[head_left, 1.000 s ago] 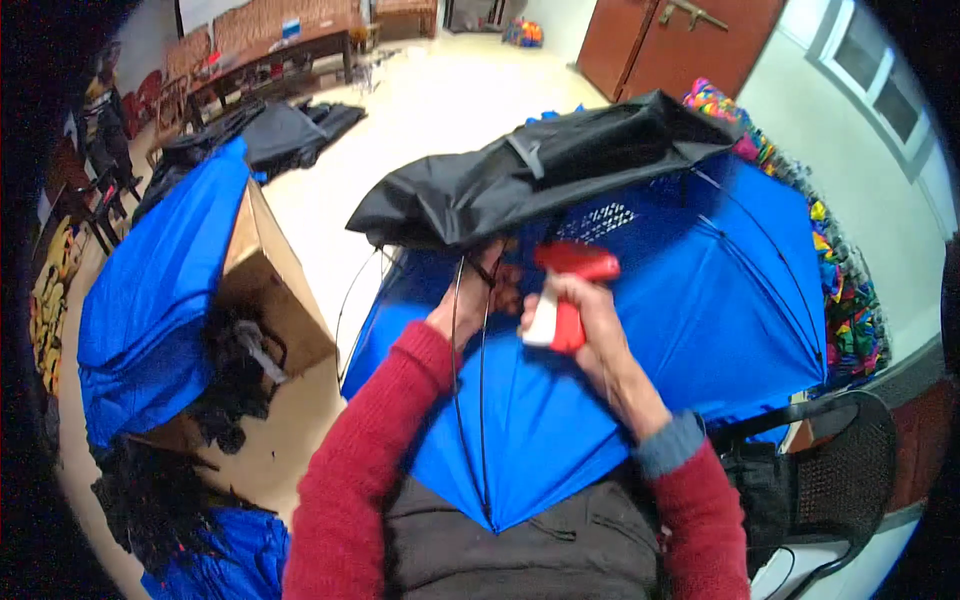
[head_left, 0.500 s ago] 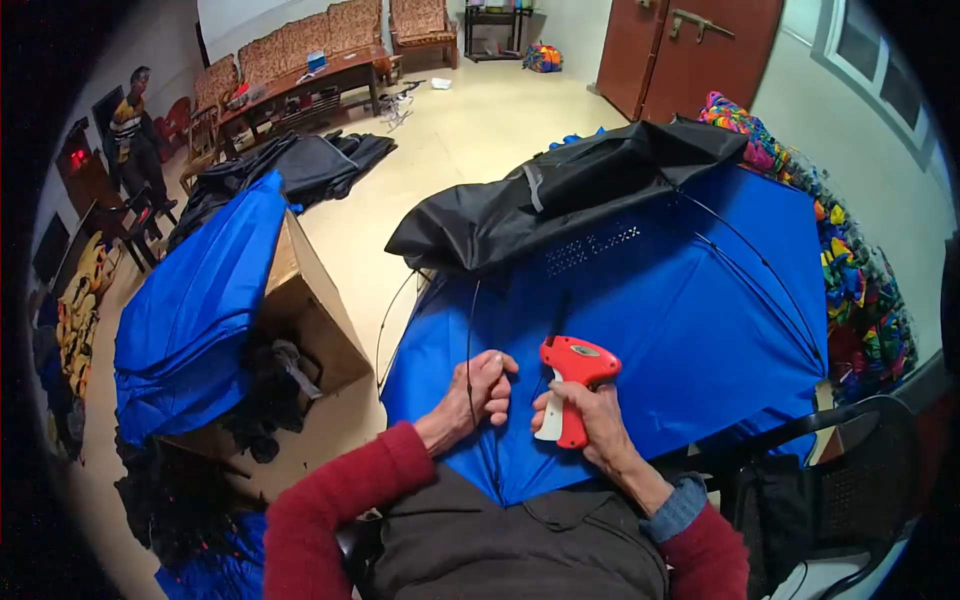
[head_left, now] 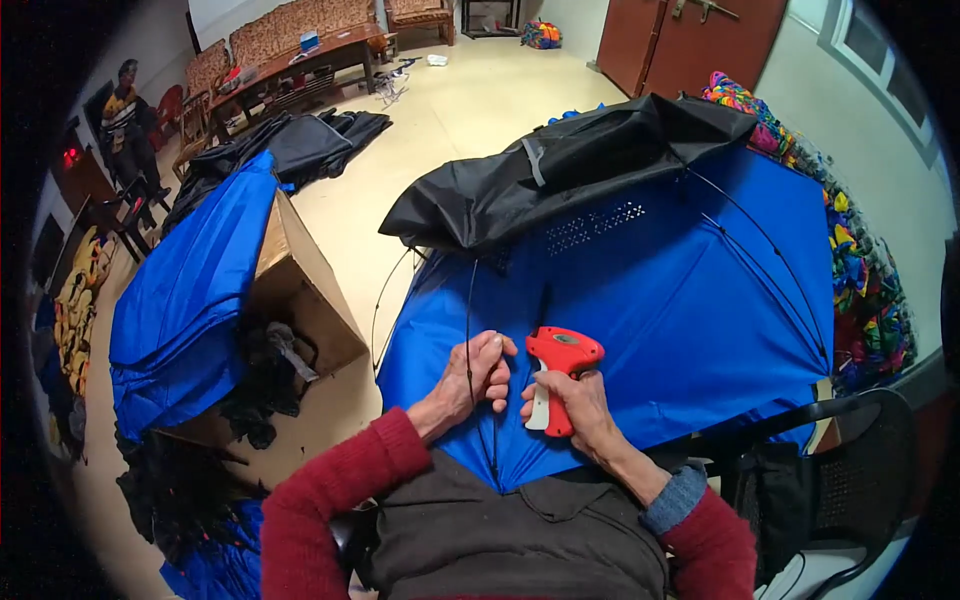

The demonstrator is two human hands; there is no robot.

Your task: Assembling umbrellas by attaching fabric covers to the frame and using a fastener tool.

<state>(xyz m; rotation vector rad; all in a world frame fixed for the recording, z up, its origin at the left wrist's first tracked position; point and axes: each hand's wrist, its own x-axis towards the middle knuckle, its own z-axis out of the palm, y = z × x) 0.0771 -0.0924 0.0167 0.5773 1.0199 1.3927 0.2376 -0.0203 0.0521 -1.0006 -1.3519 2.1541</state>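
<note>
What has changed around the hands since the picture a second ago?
The left hand and right hand have come down from near the black fabric toward the wearer's lap, the red-and-white gun-shaped tool with them. Nothing was visibly taken up or let go. The right hand's grip on the tool stayed, and the blue fabric remains spread beneath.

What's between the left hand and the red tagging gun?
In the head view, a narrow strip of blue umbrella fabric, plus, lower down, fingertips of the right hand.
</note>
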